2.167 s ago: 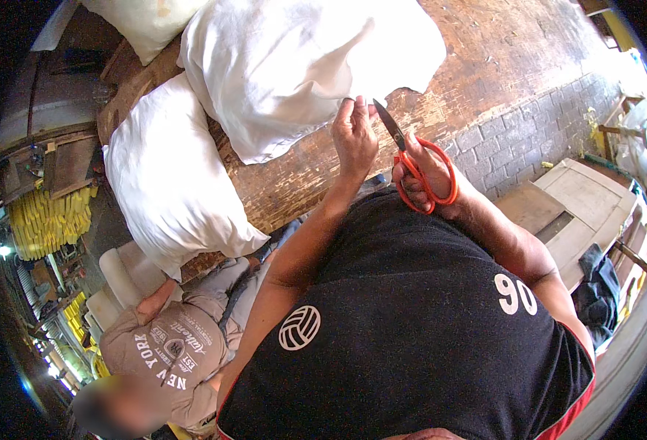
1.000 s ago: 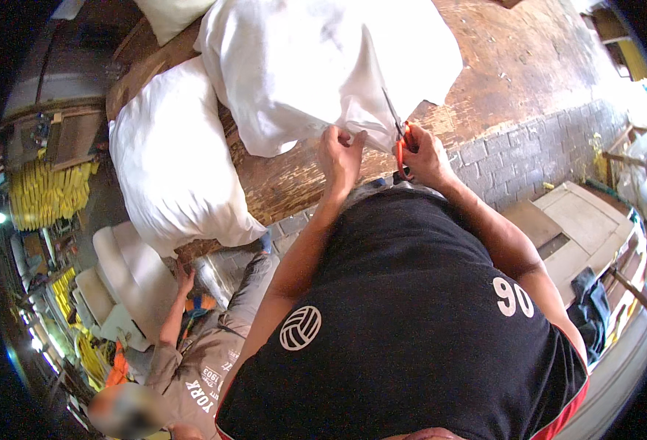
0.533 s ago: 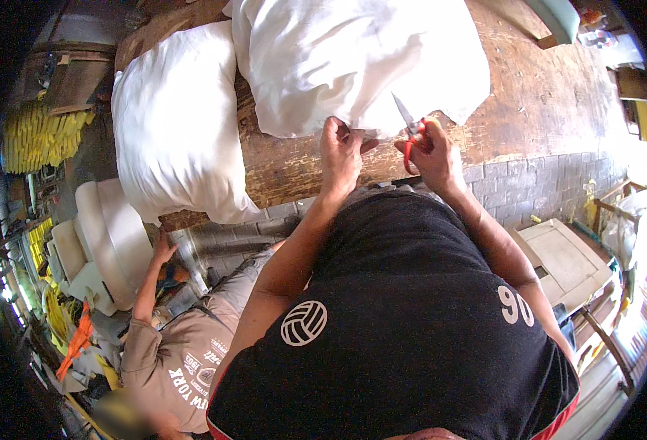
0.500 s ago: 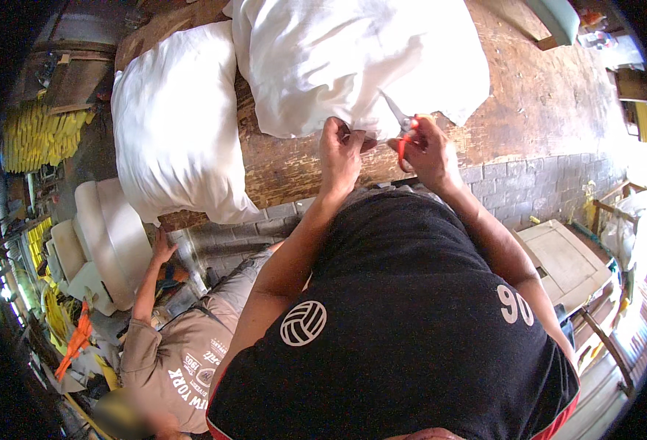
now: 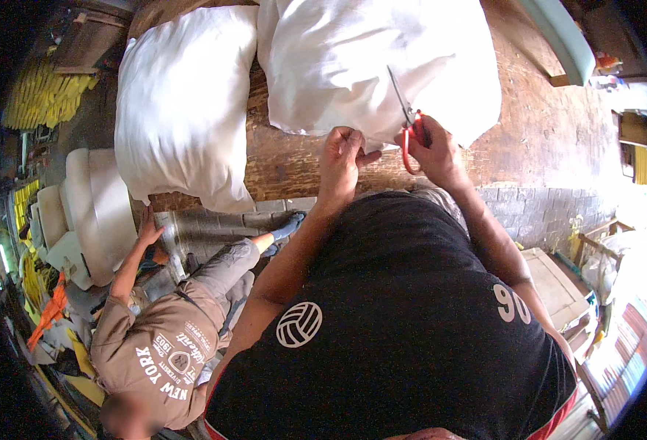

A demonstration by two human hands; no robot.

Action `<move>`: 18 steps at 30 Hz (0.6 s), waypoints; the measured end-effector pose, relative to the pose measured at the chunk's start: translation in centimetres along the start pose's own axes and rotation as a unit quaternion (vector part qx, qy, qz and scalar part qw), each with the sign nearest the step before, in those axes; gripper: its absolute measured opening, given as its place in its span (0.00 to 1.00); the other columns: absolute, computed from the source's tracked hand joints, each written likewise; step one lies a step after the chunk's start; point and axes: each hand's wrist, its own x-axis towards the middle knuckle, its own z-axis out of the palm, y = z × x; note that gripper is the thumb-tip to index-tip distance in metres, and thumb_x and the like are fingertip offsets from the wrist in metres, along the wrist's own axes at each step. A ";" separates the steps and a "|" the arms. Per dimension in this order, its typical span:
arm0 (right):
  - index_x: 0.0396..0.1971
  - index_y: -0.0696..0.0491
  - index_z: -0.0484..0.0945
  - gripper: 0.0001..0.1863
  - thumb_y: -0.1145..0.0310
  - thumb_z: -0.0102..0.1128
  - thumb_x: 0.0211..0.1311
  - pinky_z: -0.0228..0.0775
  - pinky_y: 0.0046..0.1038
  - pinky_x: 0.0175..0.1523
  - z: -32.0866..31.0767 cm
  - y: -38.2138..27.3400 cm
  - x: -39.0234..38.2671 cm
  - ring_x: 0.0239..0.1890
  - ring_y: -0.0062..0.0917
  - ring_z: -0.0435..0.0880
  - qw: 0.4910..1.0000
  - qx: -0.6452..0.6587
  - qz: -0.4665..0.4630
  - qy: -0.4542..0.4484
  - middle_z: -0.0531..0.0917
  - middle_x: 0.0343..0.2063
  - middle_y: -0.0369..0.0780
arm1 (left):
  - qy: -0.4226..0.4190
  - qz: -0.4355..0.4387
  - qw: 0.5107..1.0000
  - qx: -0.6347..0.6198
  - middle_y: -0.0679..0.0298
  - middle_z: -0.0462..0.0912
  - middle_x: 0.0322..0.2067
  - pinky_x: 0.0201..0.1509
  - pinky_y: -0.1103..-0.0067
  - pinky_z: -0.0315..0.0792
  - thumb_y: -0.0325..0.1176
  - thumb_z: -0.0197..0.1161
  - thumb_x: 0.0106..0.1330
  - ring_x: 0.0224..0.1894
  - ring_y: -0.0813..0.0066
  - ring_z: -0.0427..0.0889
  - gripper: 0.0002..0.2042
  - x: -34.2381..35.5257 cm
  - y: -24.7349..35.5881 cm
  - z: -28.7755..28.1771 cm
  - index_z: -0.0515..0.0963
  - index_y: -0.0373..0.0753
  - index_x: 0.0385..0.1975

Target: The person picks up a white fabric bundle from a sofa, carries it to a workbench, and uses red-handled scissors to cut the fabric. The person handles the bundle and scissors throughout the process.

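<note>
My left hand (image 5: 342,150) pinches the near edge of a large white stuffed sack (image 5: 353,59) that lies on a worn wooden table (image 5: 551,139). My right hand (image 5: 435,150) grips red-handled scissors (image 5: 409,126); their blades point up over the sack's cloth beside my left fingers. A second white sack (image 5: 180,103) lies to the left on the same table.
A person in a brown shirt (image 5: 166,345) sits low at the left, one hand on a pale cushioned seat (image 5: 92,216). Yellow bundles (image 5: 41,95) are stacked at the far left. A grey brick wall (image 5: 536,213) and a wooden bench (image 5: 558,286) are at the right.
The sack and my hands have shifted in view as my head moved. The scissors now stand with blades up over the sack's edge, and my left hand holds the cloth next to them.
</note>
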 end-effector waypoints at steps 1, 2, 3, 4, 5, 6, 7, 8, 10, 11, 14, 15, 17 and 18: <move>0.32 0.58 0.74 0.14 0.63 0.66 0.57 0.62 0.23 0.27 -1.1 -0.8 -0.1 0.22 0.14 0.66 0.999 -0.005 0.019 -0.033 0.71 0.16 0.33 | 0.004 0.009 1.000 0.003 0.65 0.73 0.29 0.41 0.73 0.83 0.30 0.52 0.70 0.31 0.77 0.78 0.04 0.2 0.8 0.4 0.69 0.36 0.35; 0.36 0.58 0.76 0.14 0.62 0.63 0.60 0.61 0.22 0.26 -1.6 0.3 -0.4 0.21 0.14 0.67 0.997 0.006 -0.043 -0.059 0.72 0.17 0.32 | 0.006 0.017 1.000 0.007 0.65 0.73 0.29 0.40 0.73 0.83 0.30 0.52 0.71 0.31 0.77 0.77 0.05 0.3 1.5 0.7 0.69 0.36 0.35; 0.38 0.58 0.77 0.16 0.59 0.61 0.62 0.63 0.21 0.25 -2.6 0.7 -0.5 0.20 0.14 0.69 0.989 0.056 -0.039 -0.129 0.72 0.17 0.32 | 0.002 0.020 1.000 -0.005 0.65 0.73 0.29 0.40 0.73 0.83 0.30 0.51 0.71 0.31 0.77 0.78 0.04 0.5 1.5 0.7 0.69 0.36 0.35; 0.40 0.58 0.77 0.18 0.56 0.58 0.64 0.64 0.20 0.24 -3.4 0.9 -0.7 0.19 0.14 0.71 0.974 0.105 -0.033 -0.197 0.73 0.17 0.32 | -0.003 0.023 1.000 -0.017 0.65 0.73 0.29 0.40 0.73 0.83 0.30 0.51 0.71 0.31 0.78 0.78 0.04 0.7 1.5 0.5 0.69 0.36 0.35; 0.40 0.58 0.77 0.20 0.53 0.55 0.65 0.66 0.20 0.24 -4.0 1.3 -0.9 0.19 0.15 0.72 0.963 0.126 -0.004 -0.238 0.74 0.18 0.32 | -0.012 0.024 0.999 -0.029 0.65 0.74 0.29 0.40 0.73 0.84 0.30 0.50 0.71 0.31 0.78 0.78 0.04 1.0 1.6 0.8 0.69 0.37 0.35; 0.41 0.58 0.78 0.22 0.51 0.53 0.66 0.67 0.20 0.24 -4.4 1.6 -1.3 0.19 0.15 0.73 0.949 0.146 0.026 -0.278 0.75 0.18 0.33 | -0.010 0.021 0.999 -0.031 0.66 0.74 0.29 0.40 0.73 0.83 0.30 0.50 0.71 0.31 0.78 0.79 0.04 1.1 1.8 1.1 0.69 0.37 0.35; 0.41 0.58 0.78 0.25 0.48 0.50 0.67 0.69 0.20 0.23 -4.7 1.8 -1.4 0.19 0.15 0.75 0.932 0.166 0.056 -0.316 0.76 0.19 0.34 | -0.009 0.019 0.999 -0.034 0.66 0.74 0.29 0.40 0.73 0.83 0.30 0.50 0.72 0.31 0.78 0.79 0.04 1.1 2.0 1.4 0.69 0.37 0.35; 0.39 0.58 0.79 0.26 0.46 0.49 0.67 0.70 0.21 0.24 -4.8 1.9 -1.6 0.19 0.16 0.75 0.930 0.162 0.054 -0.325 0.77 0.19 0.34 | -0.005 0.016 0.999 -0.034 0.66 0.74 0.29 0.40 0.74 0.83 0.30 0.49 0.72 0.31 0.78 0.79 0.04 1.0 2.2 1.6 0.68 0.38 0.36; 0.36 0.58 0.80 0.30 0.43 0.46 0.67 0.72 0.21 0.24 -4.9 2.0 -1.7 0.19 0.17 0.77 0.926 0.152 0.050 -0.342 0.77 0.19 0.36 | -0.016 0.027 0.998 -0.050 0.66 0.75 0.29 0.40 0.74 0.83 0.30 0.49 0.72 0.32 0.78 0.80 0.04 1.2 2.1 1.7 0.68 0.38 0.36; 0.35 0.58 0.80 0.30 0.42 0.46 0.67 0.71 0.21 0.23 -4.9 1.9 -1.7 0.19 0.17 0.77 0.927 0.144 0.024 -0.347 0.77 0.18 0.36 | -0.020 0.033 0.998 -0.057 0.66 0.75 0.29 0.40 0.74 0.83 0.30 0.49 0.72 0.32 0.77 0.80 0.04 1.2 2.0 1.6 0.68 0.38 0.36; 0.32 0.57 0.81 0.32 0.39 0.46 0.65 0.70 0.20 0.23 -4.9 1.3 -1.5 0.17 0.16 0.76 0.925 0.115 -0.028 -0.360 0.76 0.15 0.35 | -0.014 0.029 0.998 -0.048 0.67 0.75 0.29 0.39 0.75 0.83 0.31 0.49 0.72 0.32 0.78 0.80 0.04 1.3 2.1 1.8 0.68 0.39 0.36; 0.31 0.57 0.81 0.32 0.39 0.46 0.64 0.69 0.20 0.22 -4.8 1.3 -1.5 0.17 0.16 0.75 0.925 0.104 -0.026 -0.365 0.75 0.14 0.34 | -0.008 0.028 0.999 -0.042 0.67 0.75 0.29 0.39 0.75 0.83 0.31 0.49 0.72 0.32 0.78 0.80 0.04 1.3 2.0 1.8 0.68 0.39 0.36; 0.31 0.57 0.82 0.33 0.37 0.46 0.64 0.69 0.20 0.22 -4.5 1.3 -1.6 0.16 0.16 0.75 0.923 0.077 0.032 -0.375 0.74 0.13 0.33 | 0.004 0.027 0.999 -0.029 0.68 0.74 0.29 0.39 0.75 0.82 0.31 0.49 0.72 0.32 0.78 0.80 0.04 1.3 1.9 1.7 0.68 0.39 0.36; 0.30 0.56 0.82 0.33 0.37 0.46 0.64 0.68 0.20 0.21 -4.5 1.1 -1.6 0.15 0.16 0.74 0.923 0.075 0.048 -0.374 0.73 0.13 0.33 | 0.000 0.030 0.999 -0.029 0.68 0.74 0.29 0.39 0.75 0.82 0.31 0.49 0.72 0.32 0.78 0.80 0.04 1.3 1.8 1.7 0.68 0.39 0.36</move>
